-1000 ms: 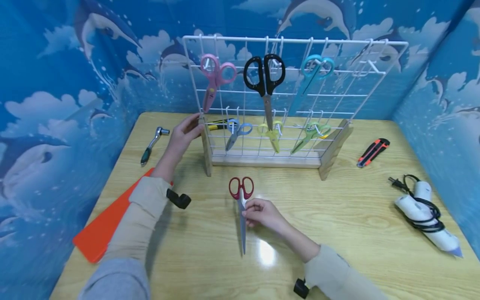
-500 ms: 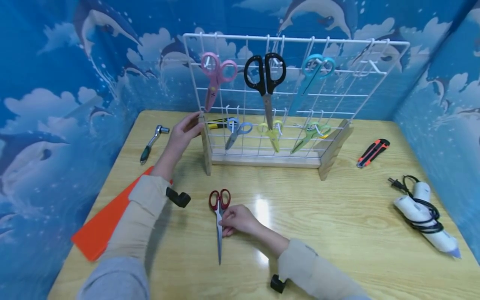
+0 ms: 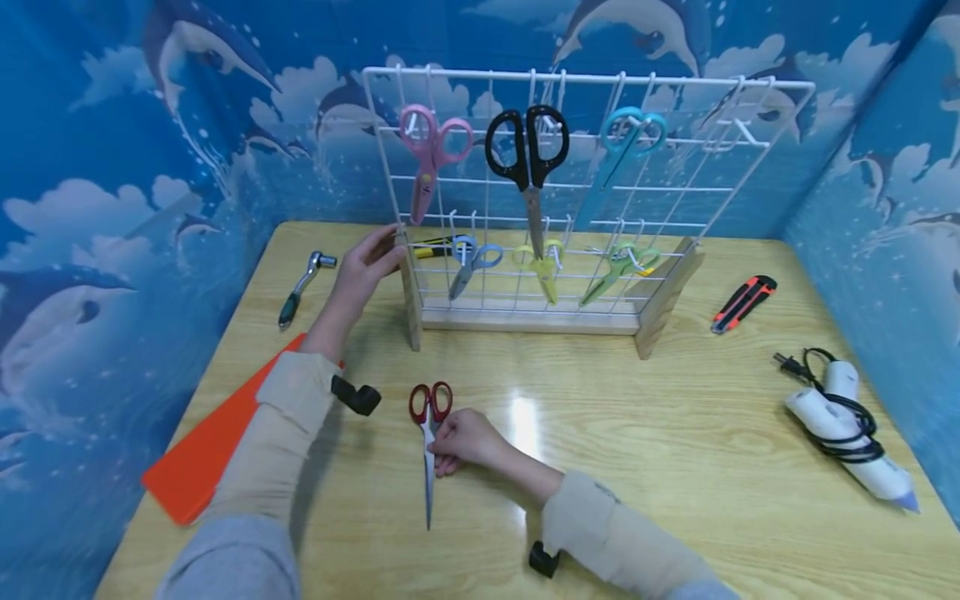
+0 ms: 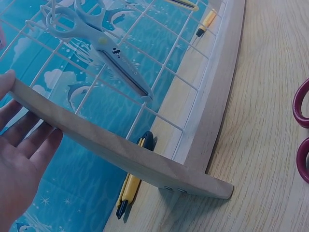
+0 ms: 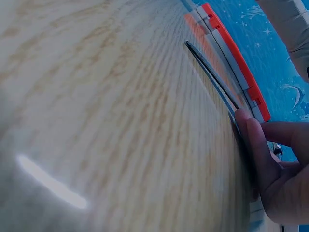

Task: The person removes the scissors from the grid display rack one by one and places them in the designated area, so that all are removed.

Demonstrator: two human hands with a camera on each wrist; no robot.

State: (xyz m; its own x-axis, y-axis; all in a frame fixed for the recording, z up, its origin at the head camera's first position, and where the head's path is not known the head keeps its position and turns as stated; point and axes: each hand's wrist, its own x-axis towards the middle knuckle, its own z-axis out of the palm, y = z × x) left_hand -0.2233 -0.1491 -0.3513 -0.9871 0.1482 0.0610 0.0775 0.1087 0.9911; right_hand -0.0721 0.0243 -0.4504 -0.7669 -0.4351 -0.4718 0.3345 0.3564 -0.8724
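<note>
My right hand (image 3: 467,437) pinches a pair of red-handled scissors (image 3: 429,492) by the blades, near the pivot. The scissors lie along the tabletop, handles away from me and tips towards me; whether they touch the table I cannot tell. In the right wrist view the blades (image 5: 212,72) run out from the fingertips. My left hand (image 3: 363,267) holds the left wooden upright (image 4: 96,135) of a white wire rack (image 3: 585,80), thumb on one side and fingers on the other. On the rack hang pink scissors (image 3: 425,158), black scissors (image 3: 534,171), light blue scissors (image 3: 615,167) and several smaller pairs.
A ratchet wrench (image 3: 300,287) and a flat orange object (image 3: 210,450) lie at the left. A yellow and black cutter (image 4: 128,188) is behind the rack. To the right are a red and black utility knife (image 3: 744,304) and a white corded tool (image 3: 855,450).
My right hand has carried the red-handled scissors to the left and slightly nearer to me, slowing in the last half second. The left hand has stayed on the rack's upright.
</note>
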